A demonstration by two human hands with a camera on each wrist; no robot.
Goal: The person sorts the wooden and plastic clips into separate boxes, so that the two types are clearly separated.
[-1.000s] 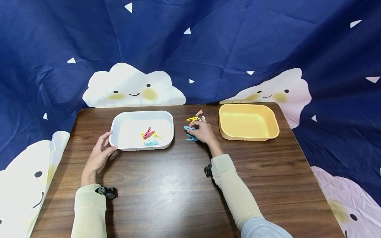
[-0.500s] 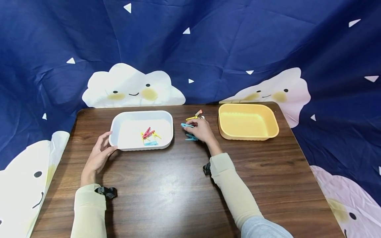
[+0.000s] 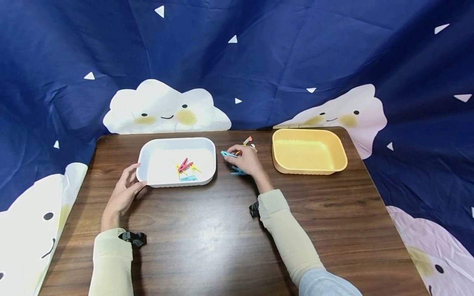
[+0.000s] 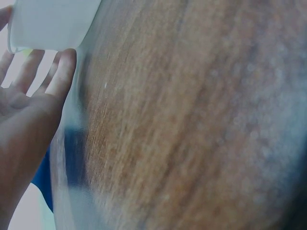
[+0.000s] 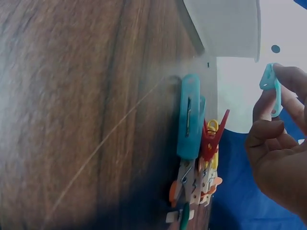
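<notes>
My right hand (image 3: pixel 249 161) pinches a light blue clothespin (image 3: pixel 228 154) between thumb and fingers, just right of the white basin (image 3: pixel 155 164). In the right wrist view that clothespin (image 5: pixel 268 79) is held off the table. Another blue clothespin (image 5: pixel 188 122) lies on the table below the hand, with a red clothespin (image 5: pixel 211 139) and several others behind it. My left hand (image 3: pixel 122 195) touches the basin's near left corner with fairly straight fingers. Inside the basin are a red clothespin (image 3: pixel 184 165), a blue clothespin (image 3: pixel 188 178) and yellow ones.
A yellow basin (image 3: pixel 309 169) stands at the table's back right. Small orange and white pieces (image 3: pixel 247 140) lie behind the right hand. A blue curtain with cloud prints (image 3: pixel 259 53) hangs past the back edge of the wooden table (image 3: pixel 207 238).
My right hand has lifted the light blue clothespin away from the pile and moved slightly left, toward the white basin. The left hand stays where it was.
</notes>
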